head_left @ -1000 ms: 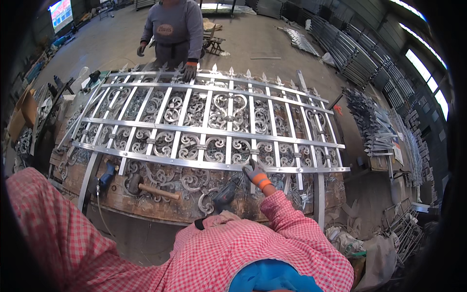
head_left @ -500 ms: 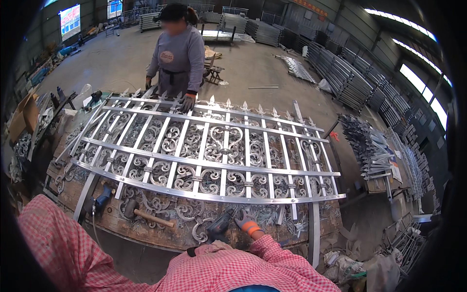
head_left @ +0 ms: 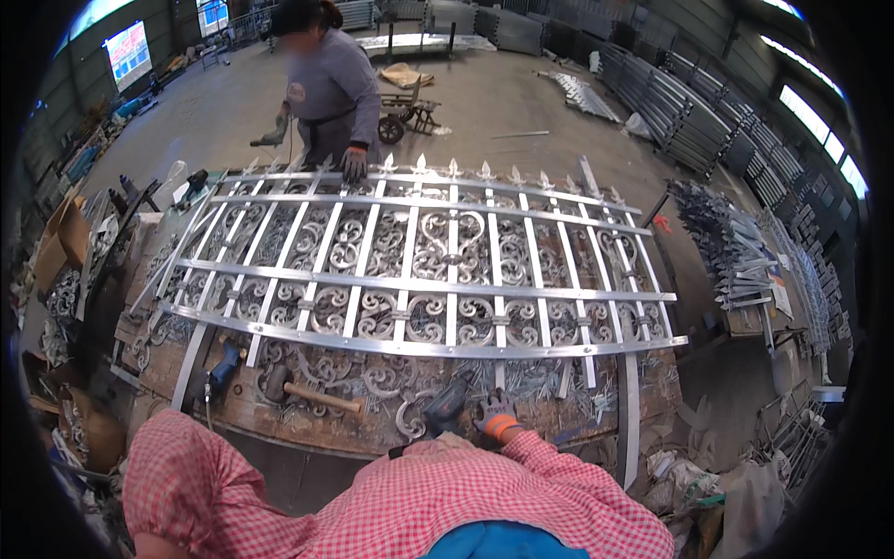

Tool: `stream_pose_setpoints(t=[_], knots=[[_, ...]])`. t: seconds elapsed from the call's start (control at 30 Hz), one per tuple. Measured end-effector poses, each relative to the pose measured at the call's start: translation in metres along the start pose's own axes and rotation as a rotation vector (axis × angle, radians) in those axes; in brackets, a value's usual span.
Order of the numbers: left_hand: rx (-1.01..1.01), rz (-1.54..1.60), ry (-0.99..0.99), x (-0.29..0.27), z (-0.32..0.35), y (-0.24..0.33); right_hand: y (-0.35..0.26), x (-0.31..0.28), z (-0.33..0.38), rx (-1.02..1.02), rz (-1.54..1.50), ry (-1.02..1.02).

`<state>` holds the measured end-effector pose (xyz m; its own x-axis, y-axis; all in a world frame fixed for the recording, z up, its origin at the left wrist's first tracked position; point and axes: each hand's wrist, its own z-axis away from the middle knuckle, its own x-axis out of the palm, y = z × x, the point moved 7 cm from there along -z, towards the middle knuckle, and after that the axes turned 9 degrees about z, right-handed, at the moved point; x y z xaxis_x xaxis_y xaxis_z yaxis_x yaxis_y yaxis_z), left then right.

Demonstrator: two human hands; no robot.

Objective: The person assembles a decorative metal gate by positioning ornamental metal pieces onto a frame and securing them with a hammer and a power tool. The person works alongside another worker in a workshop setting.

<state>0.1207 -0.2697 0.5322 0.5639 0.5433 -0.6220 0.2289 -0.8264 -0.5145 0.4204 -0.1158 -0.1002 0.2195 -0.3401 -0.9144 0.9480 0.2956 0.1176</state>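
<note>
My right hand (head_left: 498, 416), in a grey glove with an orange cuff, rests at the near edge of the wooden workbench (head_left: 307, 424). Its fingers are spread, with nothing seen in them. Just left of it lies a dark power drill (head_left: 447, 402), and thin metal pieces (head_left: 535, 405) are strewn around. Beyond my hand a silver metal fence panel (head_left: 453, 307) with spear tips and scrollwork lies flat across the bench. My left arm (head_left: 182, 475), in a red checked sleeve, is bent at the left; its hand is out of view.
Across the panel a co-worker (head_left: 331, 88) rests one gloved hand on it and holds a drill-like tool (head_left: 270, 136). Nearer me lie a wooden-handled mallet (head_left: 317, 396) and a blue air tool (head_left: 223, 363) with a hose. Spear-tipped parts (head_left: 745, 270) are piled at the right.
My view has shifted, so the bench and panel sit higher and further right in it. The co-worker has raised a drill-like tool and leans forward. My right hand stays beside the power drill.
</note>
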Motion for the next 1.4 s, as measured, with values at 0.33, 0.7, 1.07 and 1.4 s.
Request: stream_pose_setpoints(t=[0.33,0.7,1.07,1.4], knots=[[-0.903,-0.401,0.165,0.092,0.168,0.011,0.018,0.018,0.012,0.026,0.049,-0.082],[-1.814,0.474,-1.356,0.321,0.491,0.210,-0.006,0.018,0.004,-0.023,0.044,-0.040],[-2.076,0.516,-1.156,0.346,0.505,0.242,-0.002,0.016,0.004,-0.020,0.021,-0.059],[-2.383,0.097,-0.515,0.320,0.520,0.199,-0.007,0.000,0.010,0.009,0.018,-0.138]])
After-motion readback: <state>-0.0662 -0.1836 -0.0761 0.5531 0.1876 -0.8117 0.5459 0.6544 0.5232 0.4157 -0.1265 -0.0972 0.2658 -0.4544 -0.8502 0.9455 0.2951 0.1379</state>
